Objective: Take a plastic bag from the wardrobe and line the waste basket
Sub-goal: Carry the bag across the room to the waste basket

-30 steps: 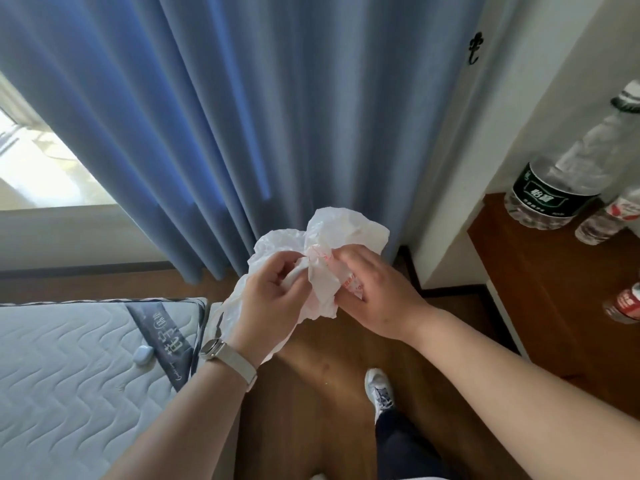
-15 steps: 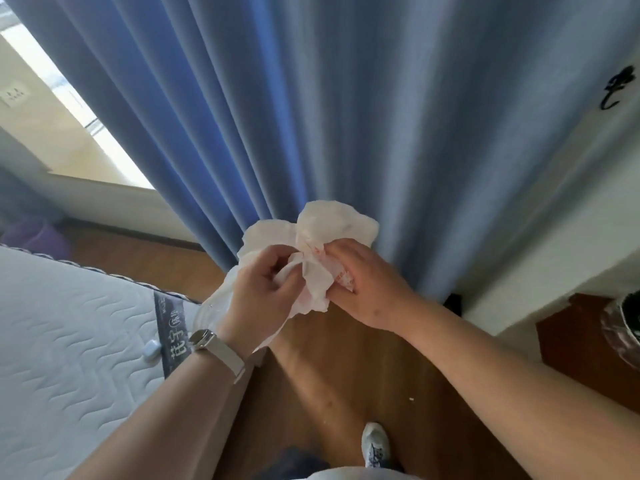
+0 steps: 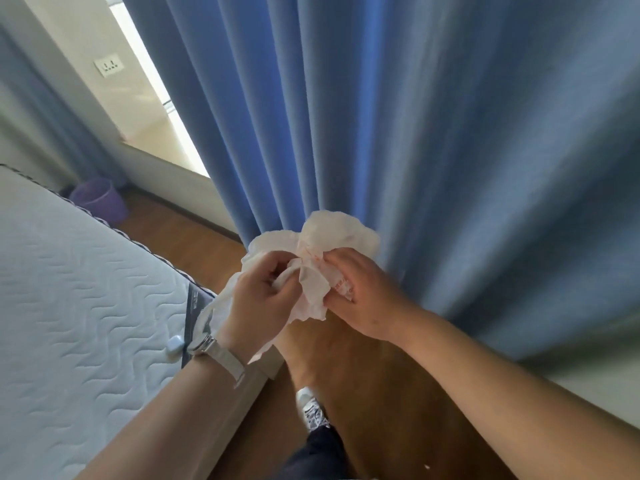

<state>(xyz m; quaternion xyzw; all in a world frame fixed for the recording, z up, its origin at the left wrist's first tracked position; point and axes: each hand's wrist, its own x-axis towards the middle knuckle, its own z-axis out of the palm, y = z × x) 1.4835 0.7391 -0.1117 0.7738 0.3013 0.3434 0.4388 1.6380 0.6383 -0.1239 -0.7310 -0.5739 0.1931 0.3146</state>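
A crumpled white plastic bag point(image 3: 332, 233) with red print is bunched up at chest height in front of the blue curtain. My left hand point(image 3: 256, 303), with a watch on its wrist, pinches the bag's left side. My right hand point(image 3: 360, 292) grips its right side, fingers pressed into the folds. A purple waste basket point(image 3: 98, 200) stands on the floor at the far left, beyond the bed's corner and below the window. Part of the bag hangs down behind my left hand.
A white quilted mattress point(image 3: 76, 289) fills the lower left, with a small white object point(image 3: 175, 342) near its edge. The blue curtain point(image 3: 415, 133) hangs straight ahead. A strip of wooden floor point(image 3: 374, 393) runs between bed and curtain, with my shoe point(image 3: 311, 408) on it.
The view has swung left: the wooden shelf with bottles has left the frame and the purple waste basket has come into view. Both hands still hold the bag in the same grip.
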